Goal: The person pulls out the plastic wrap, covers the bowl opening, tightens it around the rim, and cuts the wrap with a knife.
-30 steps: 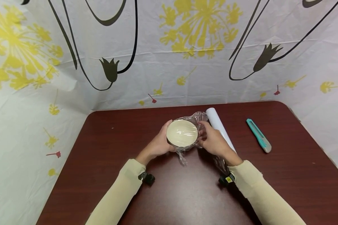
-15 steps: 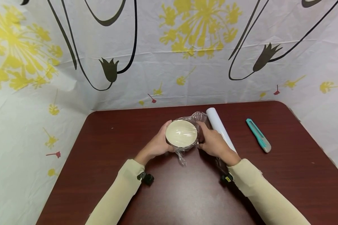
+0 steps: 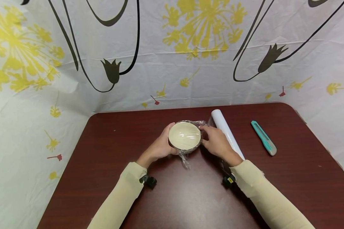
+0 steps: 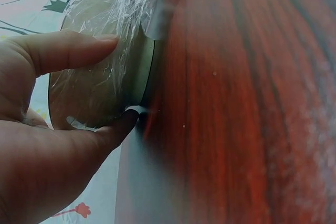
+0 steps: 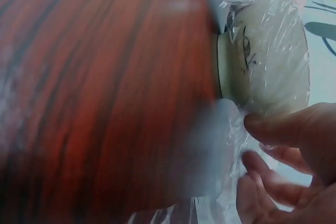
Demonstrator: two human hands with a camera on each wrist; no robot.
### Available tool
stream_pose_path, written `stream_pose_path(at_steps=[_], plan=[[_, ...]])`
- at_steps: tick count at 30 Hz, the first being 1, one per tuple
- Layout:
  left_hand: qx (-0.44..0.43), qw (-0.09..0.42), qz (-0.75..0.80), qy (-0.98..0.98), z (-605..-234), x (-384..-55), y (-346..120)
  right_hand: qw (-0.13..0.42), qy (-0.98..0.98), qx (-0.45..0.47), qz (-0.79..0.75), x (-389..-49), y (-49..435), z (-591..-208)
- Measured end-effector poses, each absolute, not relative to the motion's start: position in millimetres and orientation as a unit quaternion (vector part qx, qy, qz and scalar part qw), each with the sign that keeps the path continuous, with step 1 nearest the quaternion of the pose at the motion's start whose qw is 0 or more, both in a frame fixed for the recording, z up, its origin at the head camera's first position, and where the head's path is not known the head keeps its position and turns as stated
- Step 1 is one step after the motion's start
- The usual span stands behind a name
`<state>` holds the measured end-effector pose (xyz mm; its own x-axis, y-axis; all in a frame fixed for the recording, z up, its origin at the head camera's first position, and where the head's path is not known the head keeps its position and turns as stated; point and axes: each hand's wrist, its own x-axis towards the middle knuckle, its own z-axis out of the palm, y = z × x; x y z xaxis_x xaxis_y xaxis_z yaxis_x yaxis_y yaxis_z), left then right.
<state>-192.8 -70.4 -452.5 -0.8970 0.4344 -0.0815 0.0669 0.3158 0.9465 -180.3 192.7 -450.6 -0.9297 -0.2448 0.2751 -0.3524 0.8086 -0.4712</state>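
A cream bowl [image 3: 184, 136] stands on the table, clear plastic wrap stretched smooth across its mouth. My left hand [image 3: 161, 144] grips the bowl's left side, its thumb [image 4: 79, 52] against the wrapped wall in the left wrist view. At the bowl's right side my right hand [image 3: 217, 142] pinches the loose plastic wrap [image 5: 236, 140] close to the wall. More wrap is bunched behind the rim, and a twisted tail of it [image 3: 185, 161] hangs at the front. Dark markings show on the bowl's outer wall [image 5: 247, 51] in the right wrist view.
A white roll [image 3: 226, 130] lies slantwise just right of the right hand, partly hidden by that forearm. Farther right lies a teal and grey utility knife [image 3: 263, 138]. A patterned sheet [image 3: 172, 63] hangs behind the dark red table [image 3: 126, 133].
The right hand's fingers have shifted and drawn the wrap at the back right in closer to the bowl. The roll has moved slightly right. The left hand and the bowl have hardly moved.
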Motion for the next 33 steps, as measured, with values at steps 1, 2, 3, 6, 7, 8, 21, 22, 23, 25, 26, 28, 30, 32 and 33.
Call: stream_pose_path(at_steps=[1, 2, 3, 6, 7, 8, 21, 22, 23, 25, 26, 28, 30, 32, 33], plan=[[0.157, 0.164, 0.564, 0.794, -452, -193, -71, 0.104, -0.947, 0.154, 0.263, -180, 193, -451], [0.156, 0.164, 0.565, 0.793, -452, -193, -71, 0.109, -0.947, 0.152, 0.261, -181, 193, -451], [0.156, 0.165, 0.565, 0.793, -452, -193, -71, 0.114, -0.947, 0.149, 0.260, -181, 194, -450], [0.155, 0.166, 0.563, 0.794, -451, -193, -71, 0.125, -0.944, 0.150, 0.265, -181, 194, -449], [0.155, 0.166, 0.563, 0.794, -451, -193, -71, 0.126, -0.942, 0.154, 0.269, -181, 193, -449], [0.155, 0.165, 0.564, 0.794, -451, -193, -71, 0.125, -0.941, 0.156, 0.272, -181, 193, -448], [0.157, 0.150, 0.559, 0.800, -453, -195, -70, 0.089, -0.935, 0.125, 0.321, -187, 187, -450], [0.157, 0.150, 0.557, 0.801, -453, -195, -70, 0.085, -0.934, 0.126, 0.324, -187, 187, -450], [0.157, 0.151, 0.556, 0.802, -454, -195, -70, 0.081, -0.933, 0.128, 0.326, -188, 187, -451], [0.156, 0.152, 0.553, 0.804, -455, -194, -71, 0.066, -0.931, 0.131, 0.335, -188, 189, -452], [0.156, 0.154, 0.553, 0.804, -455, -195, -71, 0.056, -0.929, 0.133, 0.341, -189, 191, -452], [0.155, 0.157, 0.553, 0.804, -456, -195, -71, 0.036, -0.924, 0.140, 0.354, -189, 194, -452], [0.155, 0.158, 0.554, 0.802, -456, -195, -71, 0.017, -0.916, 0.144, 0.374, -189, 198, -450], [0.154, 0.159, 0.555, 0.802, -455, -194, -71, 0.006, -0.910, 0.145, 0.387, -188, 202, -448], [0.154, 0.159, 0.554, 0.802, -454, -194, -71, 0.005, -0.908, 0.145, 0.393, -188, 203, -446]])
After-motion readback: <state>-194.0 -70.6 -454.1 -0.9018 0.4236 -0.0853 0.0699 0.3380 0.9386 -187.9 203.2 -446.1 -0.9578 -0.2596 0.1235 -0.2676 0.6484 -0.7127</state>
